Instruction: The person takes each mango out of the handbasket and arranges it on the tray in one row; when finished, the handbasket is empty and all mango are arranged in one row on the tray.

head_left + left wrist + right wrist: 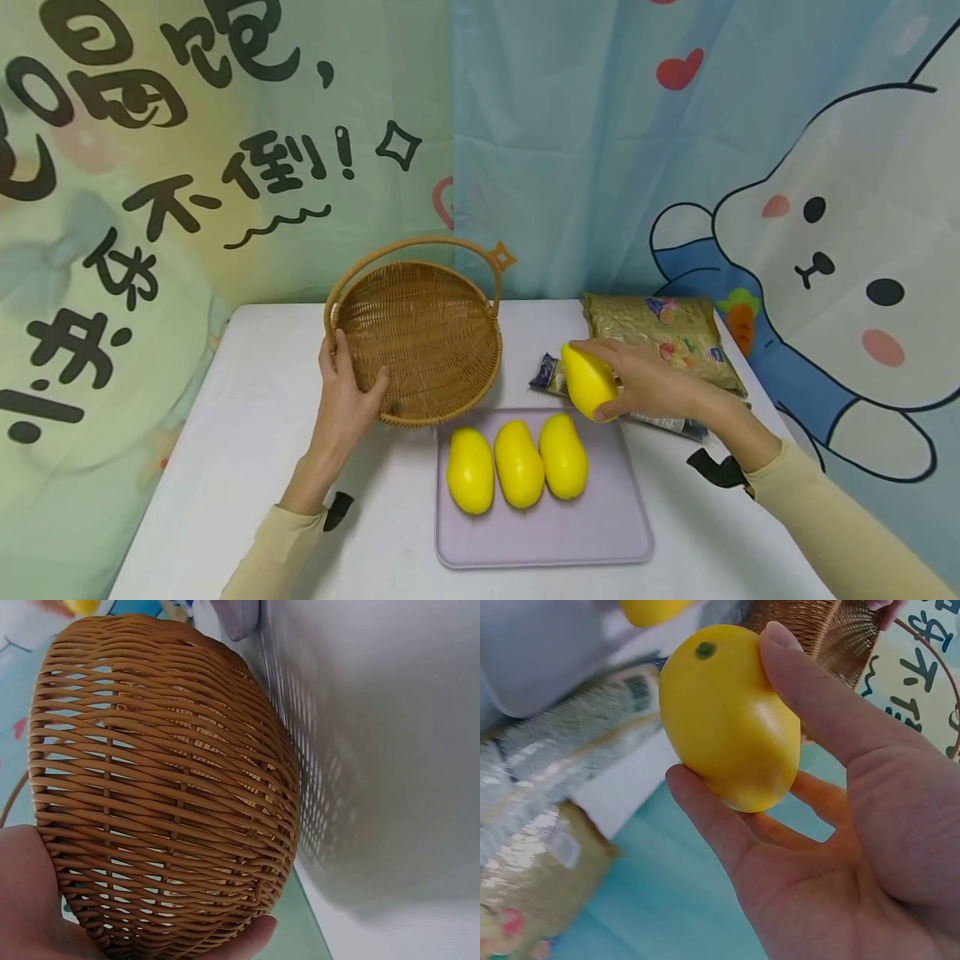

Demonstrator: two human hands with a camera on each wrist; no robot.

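My left hand (347, 408) grips the left rim of a brown wicker basket (420, 342) with an arched handle, tilted so its woven inside faces the head camera. In the left wrist view the outside of the basket (165, 787) fills much of the frame, with fingers and thumb at its edge. My right hand (648, 379) holds a yellow mango (587, 383) above the far right of a lilac tray (540, 542). Thumb and fingertips pinch this mango (731, 720), its green stem spot showing. Three more mangoes (519, 464) lie in a row on the tray.
A gold fruit-printed package (660, 333) lies at the back right of the white table (202, 467). Another dark and silvery package (551, 375) lies in front of it, partly behind my right hand. A printed curtain (540, 150) hangs behind the table.
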